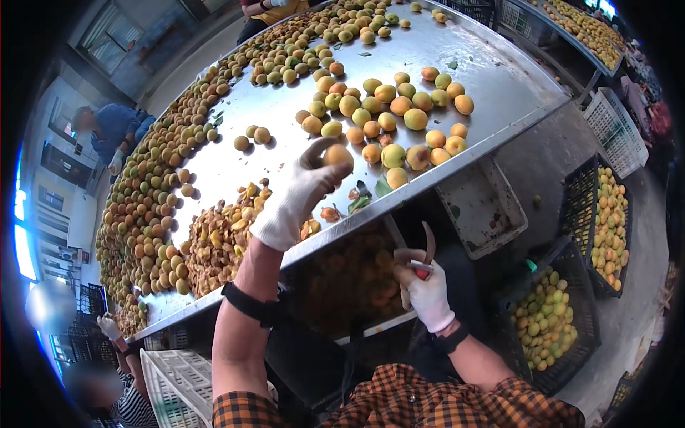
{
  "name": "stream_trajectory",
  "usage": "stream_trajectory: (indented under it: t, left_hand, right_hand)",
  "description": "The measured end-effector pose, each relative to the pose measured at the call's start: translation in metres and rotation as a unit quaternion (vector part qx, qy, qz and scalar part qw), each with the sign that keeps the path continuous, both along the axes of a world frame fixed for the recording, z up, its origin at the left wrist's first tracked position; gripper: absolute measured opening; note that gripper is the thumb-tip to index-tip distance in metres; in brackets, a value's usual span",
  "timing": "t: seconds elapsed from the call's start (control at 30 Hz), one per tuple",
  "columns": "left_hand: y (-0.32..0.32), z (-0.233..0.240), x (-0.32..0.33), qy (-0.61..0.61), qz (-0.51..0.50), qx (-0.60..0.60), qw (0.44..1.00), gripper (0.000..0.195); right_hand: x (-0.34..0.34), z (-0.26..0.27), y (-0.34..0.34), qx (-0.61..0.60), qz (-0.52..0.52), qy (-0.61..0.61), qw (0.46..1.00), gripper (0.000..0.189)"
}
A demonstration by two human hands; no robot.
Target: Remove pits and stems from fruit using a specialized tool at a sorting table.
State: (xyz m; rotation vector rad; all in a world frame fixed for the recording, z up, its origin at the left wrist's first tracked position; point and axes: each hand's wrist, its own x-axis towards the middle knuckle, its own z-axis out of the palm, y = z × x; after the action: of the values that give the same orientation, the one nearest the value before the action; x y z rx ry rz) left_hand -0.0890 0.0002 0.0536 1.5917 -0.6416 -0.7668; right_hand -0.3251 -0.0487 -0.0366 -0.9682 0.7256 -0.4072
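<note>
My left hand (305, 184), in a white knit glove with dark fingertips, grips a yellow-orange apricot (338, 154) above the metal-topped table (497, 80). Loose whole apricots (415, 119) lie just beyond it. Below and left of that wrist is a heap of brown and yellow apricot pieces (219, 243). Off the table's near edge, my right hand (425, 291), gloved the same way, is closed around a small hand tool (422, 272) with a red part; a curved, blade-like piece (429, 241) rises beside it. My fingers hide most of the tool.
Below the table edge sit a tray of fruit (348, 273) in shadow and a dirty white bin (481, 208). Black crates of apricots (546, 315) stand at right, a white crate (176, 382) at lower left. Co-workers (115, 128) are along the table's far and left sides.
</note>
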Motion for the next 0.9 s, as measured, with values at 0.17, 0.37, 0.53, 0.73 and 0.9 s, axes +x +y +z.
stream_trajectory:
  t: [0.17,0.37,0.53,0.73,0.9]
  left_hand:
    - [0.068,0.025,-0.118,0.05,0.01,0.011,0.999,0.064]
    - [0.108,0.011,-0.176,0.116,0.08,-0.198,0.97,0.058]
    - [0.122,-0.021,-0.189,0.269,0.134,-0.336,0.893,0.058]
    - [0.127,-0.026,-0.197,0.422,0.134,-0.418,0.793,0.059]
    - [0.123,-0.034,-0.199,0.39,0.165,-0.388,0.819,0.055]
  right_hand:
    - [0.018,0.055,0.0,-0.267,0.12,-0.136,0.947,0.048]
    - [-0.01,0.075,0.03,0.036,0.226,-0.189,0.955,0.033]
    - [-0.026,0.107,0.054,-0.104,0.252,-0.153,0.95,0.044]
    - [-0.046,0.093,0.054,-0.216,0.243,-0.118,0.938,0.05]
    - [-0.053,0.086,0.056,-0.497,0.203,-0.045,0.842,0.033]
